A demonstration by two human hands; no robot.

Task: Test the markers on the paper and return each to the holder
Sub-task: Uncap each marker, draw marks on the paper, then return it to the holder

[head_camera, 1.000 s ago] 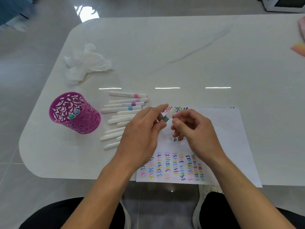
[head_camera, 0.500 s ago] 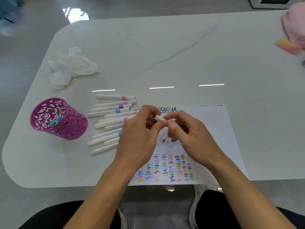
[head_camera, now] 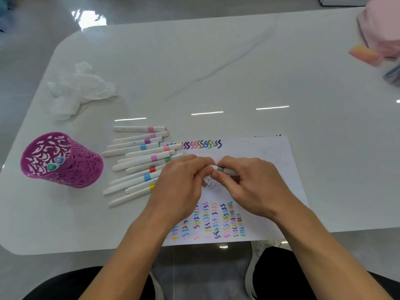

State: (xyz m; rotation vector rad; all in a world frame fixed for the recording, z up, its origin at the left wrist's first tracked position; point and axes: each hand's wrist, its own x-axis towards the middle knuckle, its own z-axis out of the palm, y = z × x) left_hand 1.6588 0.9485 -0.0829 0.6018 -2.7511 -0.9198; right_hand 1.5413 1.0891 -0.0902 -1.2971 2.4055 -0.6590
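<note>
Both hands meet over the white paper (head_camera: 270,165), which carries rows of coloured squiggles. My left hand (head_camera: 181,185) and my right hand (head_camera: 249,185) both pinch one white marker with a green band (head_camera: 219,168), held level between them. Most of that marker is hidden by the fingers, so I cannot tell if its cap is on. Several white markers with coloured bands (head_camera: 140,161) lie in a loose pile left of the paper. The purple perforated holder (head_camera: 65,161) stands at the far left with two markers inside.
A crumpled white tissue (head_camera: 80,89) lies behind the holder on the white table (head_camera: 216,72). A pink cloth (head_camera: 381,27) and an orange-pink object (head_camera: 365,55) sit at the far right corner. The table's front edge runs just below the paper.
The marker was tilted upward between my fingertips; now it lies level with both hands closed in around it. The camera view has shifted, so the scene sits further left.
</note>
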